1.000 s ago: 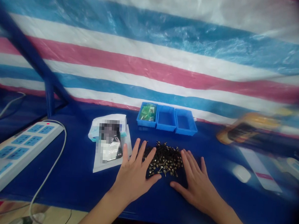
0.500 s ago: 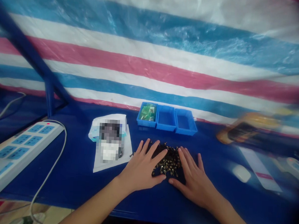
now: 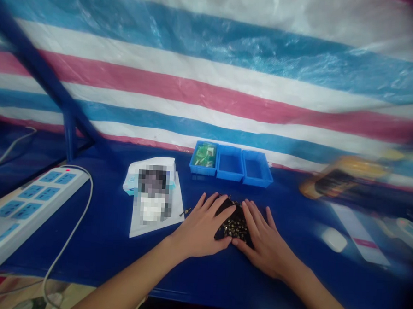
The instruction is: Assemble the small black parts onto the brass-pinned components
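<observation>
A pile of small dark pieces with brassy, shiny ends, like screws (image 3: 236,228), lies on the blue table between my two hands. On the pile's left side rests my left hand (image 3: 206,229), palm down with the fingers spread. My right hand (image 3: 266,240) lies flat along the right side, its thumb tip close to the left thumb. Both hands touch the edges of the pile and grip nothing. Part of the heap is hidden under the fingers. One or two loose pieces (image 3: 185,212) sit left of my left hand, by the white sheet.
Behind the pile stand three blue bins; the left bin (image 3: 202,171) holds green packets. A white sheet (image 3: 136,227) and a soft white-and-blue pack (image 3: 131,180) lie left. A power strip (image 3: 34,196) with a cable is further left. A blurred white mouse-like object (image 3: 334,238) lies right.
Both hands have moved closer together, pressing the pile into a narrower heap. The thumbs are now nearly touching. A loose piece left of my left hand shows more clearly.
</observation>
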The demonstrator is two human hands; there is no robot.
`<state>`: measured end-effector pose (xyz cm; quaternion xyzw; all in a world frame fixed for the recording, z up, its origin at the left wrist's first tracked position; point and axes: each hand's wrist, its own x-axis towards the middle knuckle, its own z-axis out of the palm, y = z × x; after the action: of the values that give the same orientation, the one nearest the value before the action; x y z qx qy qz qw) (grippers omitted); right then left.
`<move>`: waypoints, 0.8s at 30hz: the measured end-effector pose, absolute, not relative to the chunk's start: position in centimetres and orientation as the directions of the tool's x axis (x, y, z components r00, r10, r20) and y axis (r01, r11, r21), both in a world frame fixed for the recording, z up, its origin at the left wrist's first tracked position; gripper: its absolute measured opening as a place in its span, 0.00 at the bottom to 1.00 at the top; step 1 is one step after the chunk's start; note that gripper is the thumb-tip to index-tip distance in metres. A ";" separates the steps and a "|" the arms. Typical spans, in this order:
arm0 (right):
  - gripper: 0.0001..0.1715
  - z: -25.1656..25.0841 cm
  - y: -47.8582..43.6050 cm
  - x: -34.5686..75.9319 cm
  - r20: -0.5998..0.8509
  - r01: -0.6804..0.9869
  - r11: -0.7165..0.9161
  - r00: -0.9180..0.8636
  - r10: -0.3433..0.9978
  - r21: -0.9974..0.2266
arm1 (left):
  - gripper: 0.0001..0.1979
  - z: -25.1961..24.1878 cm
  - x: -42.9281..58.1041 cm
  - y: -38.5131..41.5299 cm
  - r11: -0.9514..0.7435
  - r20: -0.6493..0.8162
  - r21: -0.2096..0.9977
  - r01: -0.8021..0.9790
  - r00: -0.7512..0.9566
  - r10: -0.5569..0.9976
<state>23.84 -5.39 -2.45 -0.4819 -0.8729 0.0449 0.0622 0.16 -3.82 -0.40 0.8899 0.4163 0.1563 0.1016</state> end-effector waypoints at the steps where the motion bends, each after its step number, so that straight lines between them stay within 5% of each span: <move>1: 0.52 -2.4 -5.3 23.8 0.069 0.831 0.538 -0.534 0.843 -0.139 | 0.35 -0.3 0.2 -3.8 -0.635 0.194 0.314 0.706 0.607 0.771; 24: 0.49 -2.7 -3.9 23.3 0.106 0.828 0.527 -0.516 0.850 -0.190 | 0.28 -0.1 1.1 -2.9 -0.630 0.268 0.365 0.685 0.571 0.776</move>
<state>23.35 -3.86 -2.67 -0.4828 -0.8689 0.0577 0.0932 1.08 -2.94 -0.15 0.8792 0.4155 0.2049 0.1109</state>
